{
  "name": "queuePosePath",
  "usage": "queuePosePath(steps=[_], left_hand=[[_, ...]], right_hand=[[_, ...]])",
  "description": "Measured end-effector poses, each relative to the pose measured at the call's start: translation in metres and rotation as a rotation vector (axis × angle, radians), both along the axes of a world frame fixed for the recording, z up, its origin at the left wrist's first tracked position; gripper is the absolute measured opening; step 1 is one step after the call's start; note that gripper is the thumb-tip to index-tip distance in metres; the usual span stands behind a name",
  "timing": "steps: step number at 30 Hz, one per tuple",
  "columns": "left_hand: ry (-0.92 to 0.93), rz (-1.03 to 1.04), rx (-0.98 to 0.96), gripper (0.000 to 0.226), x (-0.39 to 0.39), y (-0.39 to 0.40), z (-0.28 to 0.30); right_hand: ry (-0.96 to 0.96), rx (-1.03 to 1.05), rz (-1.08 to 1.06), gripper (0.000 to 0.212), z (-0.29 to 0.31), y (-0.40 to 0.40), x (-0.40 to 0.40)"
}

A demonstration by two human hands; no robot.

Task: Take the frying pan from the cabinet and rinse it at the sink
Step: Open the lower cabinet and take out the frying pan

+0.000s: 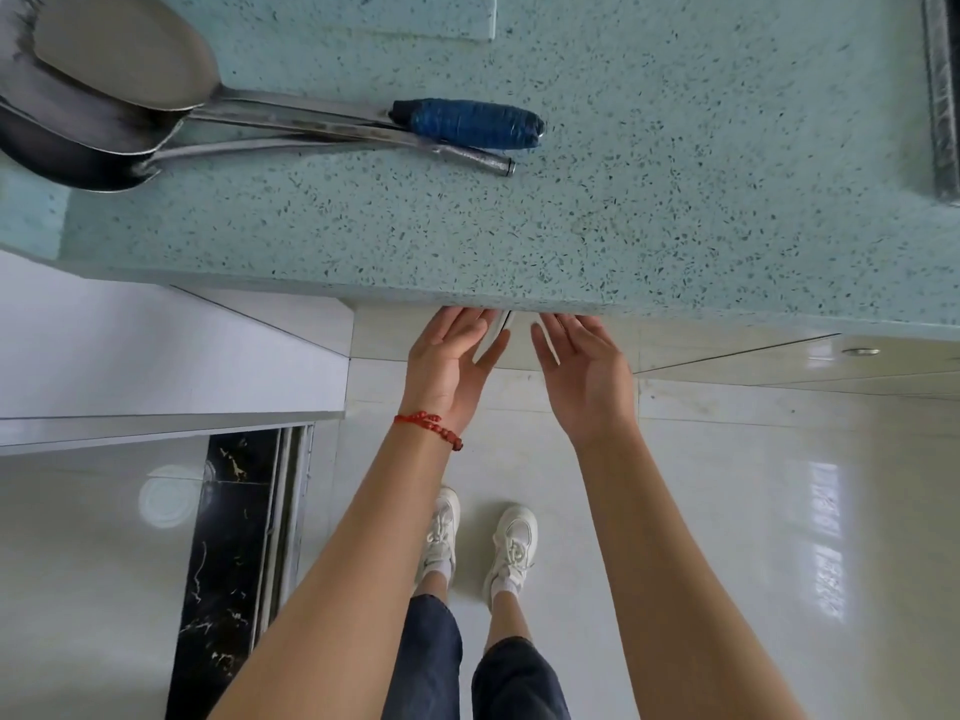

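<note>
Reaching under the front lip of the speckled desk (571, 226), the left hand (449, 361) and right hand (582, 376) are spreading open and empty at the seam of the cabinet doors (503, 330), apparently to part them. No frying pan is showing there; two long-handled pans (104, 106) are lying on the desk's far left.

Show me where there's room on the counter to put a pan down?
The counter is bare from the blue handle rightward to the dark strip at the right edge, and along the front edge above both hands. The top left is crowded: two pans sit stacked there, handles pointing right.
</note>
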State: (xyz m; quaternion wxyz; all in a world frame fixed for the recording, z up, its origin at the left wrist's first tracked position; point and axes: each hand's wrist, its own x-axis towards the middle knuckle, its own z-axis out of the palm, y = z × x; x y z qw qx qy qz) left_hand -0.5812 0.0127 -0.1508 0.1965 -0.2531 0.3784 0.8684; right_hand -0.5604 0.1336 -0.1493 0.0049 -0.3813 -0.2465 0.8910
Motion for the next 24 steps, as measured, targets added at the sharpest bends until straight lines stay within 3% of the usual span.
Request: queuePosePath(steps=[5,9,17,20,24], left_hand=[[-0.106,0.090,-0.019,0.021,0.008,-0.001,0.004],[-0.132,0.061,-0.133,0.012,0.031,-0.009,0.005],[-0.168,-0.008,-0.445,0.006,0.091,-0.038,0.009],[-0.152,-0.043,-0.633,0.017,0.107,-0.050,0.007],[-0.111,-0.076,-0.807,0.015,0.129,-0.067,0.005]], right_hand=[[-0.003,0.007,0.004,0.023,0.001,-0.005,0.016],[-0.116,0.090,-0.001,0.016,0.010,-0.009,0.044],[-0.390,0.611,0.169,0.019,0.020,-0.011,0.110],[-0.479,0.745,0.203,0.022,0.018,-0.006,0.134],[-0.549,0.869,0.254,0.024,0.018,0.003,0.158]])
